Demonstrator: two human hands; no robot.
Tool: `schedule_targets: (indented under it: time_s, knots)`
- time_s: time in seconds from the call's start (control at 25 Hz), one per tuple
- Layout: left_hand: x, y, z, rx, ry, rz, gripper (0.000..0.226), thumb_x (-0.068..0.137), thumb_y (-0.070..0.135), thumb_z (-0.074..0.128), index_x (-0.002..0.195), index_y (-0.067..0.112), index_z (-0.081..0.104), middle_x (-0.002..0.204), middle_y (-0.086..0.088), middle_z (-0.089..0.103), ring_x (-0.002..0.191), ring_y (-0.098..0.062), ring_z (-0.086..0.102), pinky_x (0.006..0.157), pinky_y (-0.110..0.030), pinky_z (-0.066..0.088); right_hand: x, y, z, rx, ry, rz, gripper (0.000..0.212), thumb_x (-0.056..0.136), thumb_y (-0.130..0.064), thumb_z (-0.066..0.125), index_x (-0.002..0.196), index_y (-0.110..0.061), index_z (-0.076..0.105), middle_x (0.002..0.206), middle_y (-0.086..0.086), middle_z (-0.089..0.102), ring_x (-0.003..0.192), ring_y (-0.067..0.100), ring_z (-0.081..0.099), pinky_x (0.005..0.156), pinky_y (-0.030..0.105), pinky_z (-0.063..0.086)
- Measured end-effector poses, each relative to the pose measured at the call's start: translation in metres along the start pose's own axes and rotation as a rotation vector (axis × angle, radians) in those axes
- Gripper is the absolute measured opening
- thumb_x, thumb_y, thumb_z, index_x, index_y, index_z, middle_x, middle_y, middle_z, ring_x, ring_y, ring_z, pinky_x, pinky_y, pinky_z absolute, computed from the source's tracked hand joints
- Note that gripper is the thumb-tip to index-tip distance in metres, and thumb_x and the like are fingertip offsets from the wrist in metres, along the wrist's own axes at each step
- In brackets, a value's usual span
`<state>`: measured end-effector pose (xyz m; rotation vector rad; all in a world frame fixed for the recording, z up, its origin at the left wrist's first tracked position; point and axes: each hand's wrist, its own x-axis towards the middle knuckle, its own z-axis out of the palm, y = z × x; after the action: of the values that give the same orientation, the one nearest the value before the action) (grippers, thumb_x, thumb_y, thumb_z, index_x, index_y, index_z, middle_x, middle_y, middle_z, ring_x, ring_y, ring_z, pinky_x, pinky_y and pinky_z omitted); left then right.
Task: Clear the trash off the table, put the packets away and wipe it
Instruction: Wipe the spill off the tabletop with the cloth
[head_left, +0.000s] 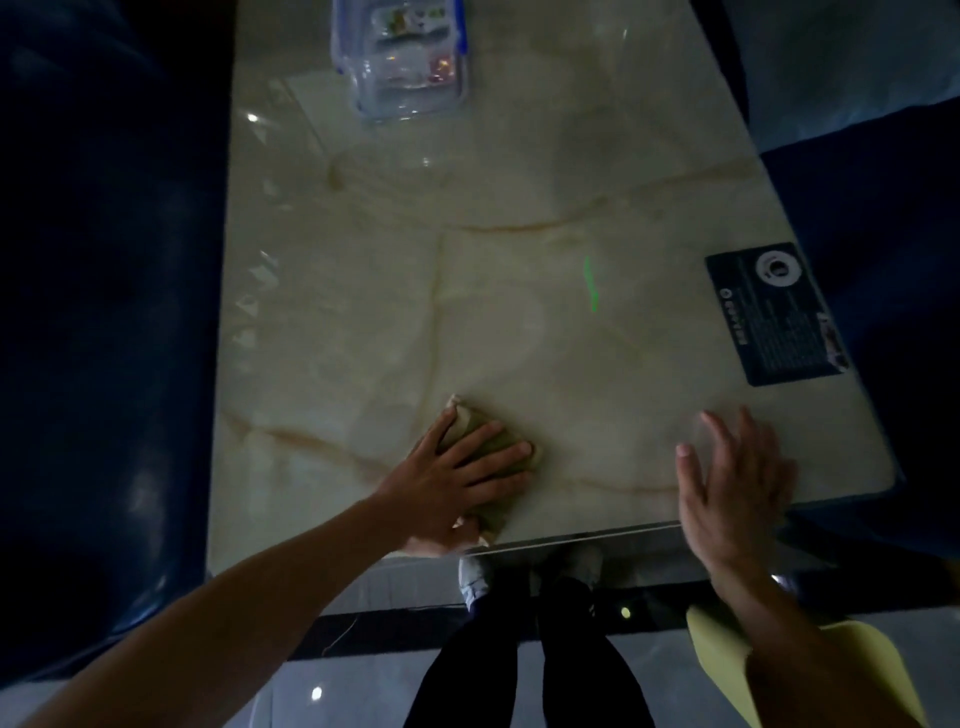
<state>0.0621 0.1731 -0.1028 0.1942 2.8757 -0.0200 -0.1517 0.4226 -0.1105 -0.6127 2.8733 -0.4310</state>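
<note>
A glossy cream marble table (519, 234) fills the middle of the view. My left hand (447, 478) lies flat, fingers spread, pressing a greenish cloth (501, 441) onto the table near its front edge. My right hand (737, 483) rests flat on the front right part of the table with fingers apart and nothing in it. A clear plastic box with blue clips (402, 57) stands at the far end, holding several small packets.
A dark printed card (774, 314) lies flat at the table's right edge. Dark blue seats (104, 312) flank both long sides. My legs and shoes (519, 649) stand at the front edge. A green light streak (590, 286) shows on the tabletop.
</note>
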Motion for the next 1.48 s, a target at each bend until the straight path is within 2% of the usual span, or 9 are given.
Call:
schedule_targets:
  time_s: [0.16,0.36,0.56,0.68,0.92,1.16,1.28,1.36,1.48]
  knots:
    - [-0.087,-0.049,0.022,0.048,-0.05,-0.204,0.08,0.079,0.06,0.039,0.149,0.036,0.008,0.161,0.002,0.012,0.147,-0.035,0.012,0.112,-0.068,0.014,-0.003,-0.014,0.0,-0.008,-0.002,0.001,0.069,0.09,-0.059,0.02,0.145,-0.02,0.035,0.161,0.011,0.023,0.149,0.033,0.016,0.119,0.061,0.01]
    - [-0.153,-0.077,0.039,-0.22,0.046,-0.847,0.069,0.085,0.051,0.025,0.148,0.04,0.001,0.162,0.005,0.003,0.149,-0.029,0.002,0.114,-0.067,0.006,-0.011,-0.021,0.003,-0.098,0.04,-0.022,0.071,0.088,-0.056,0.028,0.144,-0.014,0.037,0.159,0.016,0.027,0.146,0.038,0.021,0.116,0.063,0.015]
    - [-0.107,-0.033,0.036,-0.511,0.153,-1.537,0.067,0.086,0.047,0.021,0.142,0.047,-0.016,0.16,0.011,-0.013,0.148,-0.027,-0.01,0.11,-0.063,-0.01,-0.008,-0.022,0.008,-0.085,0.029,-0.015,0.067,0.09,-0.056,0.034,0.145,-0.019,0.034,0.16,0.011,0.025,0.147,0.034,0.02,0.118,0.061,0.014]
    - [-0.054,-0.005,0.023,-0.628,0.171,-1.739,0.066,0.088,0.047,0.018,0.145,0.039,-0.015,0.161,0.005,-0.014,0.147,-0.033,-0.011,0.107,-0.071,-0.004,-0.009,-0.021,0.013,-0.096,0.052,-0.004,0.065,0.091,-0.058,0.035,0.145,-0.021,0.035,0.159,0.011,0.028,0.147,0.033,0.022,0.119,0.058,0.014]
    - [0.085,0.093,-0.021,-0.537,0.131,-1.343,0.072,0.086,0.053,0.019,0.148,0.032,-0.011,0.161,0.002,-0.015,0.146,-0.036,-0.014,0.107,-0.074,-0.007,-0.009,-0.009,0.016,-0.116,0.032,-0.015,0.064,0.091,-0.058,0.033,0.144,-0.022,0.035,0.159,0.012,0.029,0.145,0.035,0.025,0.116,0.058,0.017]
    - [0.12,0.12,-0.022,-0.248,0.128,-0.458,0.073,0.084,0.055,0.034,0.149,0.034,0.01,0.161,0.003,0.011,0.147,-0.034,0.002,0.106,-0.073,0.014,-0.003,-0.006,0.004,0.028,-0.028,-0.004,0.06,0.094,-0.055,0.023,0.143,-0.024,0.039,0.159,0.008,0.03,0.147,0.031,0.022,0.119,0.056,0.013]
    - [0.084,0.095,-0.011,-0.082,0.096,-0.159,0.074,0.083,0.059,0.034,0.149,0.036,0.009,0.161,0.005,0.012,0.148,-0.034,0.007,0.111,-0.071,0.008,-0.001,-0.002,-0.004,0.068,-0.109,0.015,0.064,0.092,-0.057,0.021,0.147,-0.026,0.032,0.163,0.006,0.019,0.15,0.03,0.012,0.12,0.056,0.007]
    - [0.054,0.077,-0.005,-0.024,0.057,-0.086,0.076,0.081,0.058,0.036,0.149,0.038,0.008,0.161,0.006,0.01,0.148,-0.034,0.008,0.112,-0.068,0.005,-0.002,-0.003,-0.007,0.072,-0.147,0.007,0.067,0.091,-0.059,0.018,0.149,-0.027,0.029,0.164,0.006,0.013,0.151,0.031,0.007,0.121,0.057,0.004]
    - [0.032,0.065,-0.003,-0.078,0.031,-0.315,0.075,0.082,0.055,0.039,0.148,0.04,0.009,0.161,0.008,0.01,0.148,-0.032,0.006,0.113,-0.068,0.012,-0.002,-0.006,-0.012,0.064,-0.186,-0.02,0.076,0.087,-0.065,0.007,0.151,-0.029,0.024,0.165,0.005,0.006,0.152,0.03,0.002,0.121,0.056,0.002]
